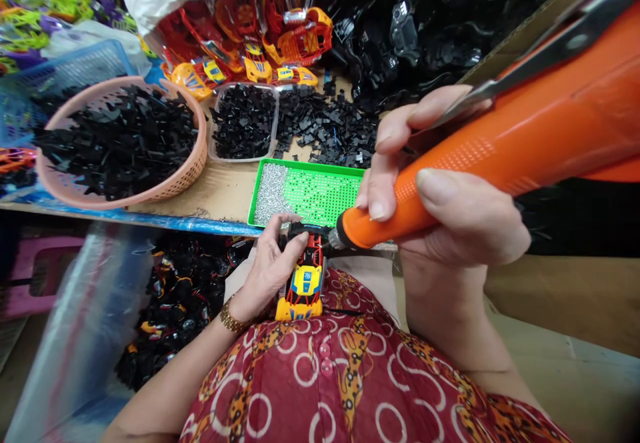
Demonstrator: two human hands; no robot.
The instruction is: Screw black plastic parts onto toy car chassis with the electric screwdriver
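My left hand is closed around the front part of a toy car, which has a yellow and blue body with red bars and black parts at its far end. In my right hand is an orange electric screwdriver with a metal lever along its side. The screwdriver's dark tip points down-left, close beside the car's black end; whether it touches cannot be made out. Just beyond the car lies a green tray with many small silver screws heaped at its left end.
A pink basket of black plastic parts stands left on the bench, beside a clear container of similar parts. Loose black pieces lie behind the tray. Orange car bodies are piled behind. A plastic-lined bin of assembled pieces is below left.
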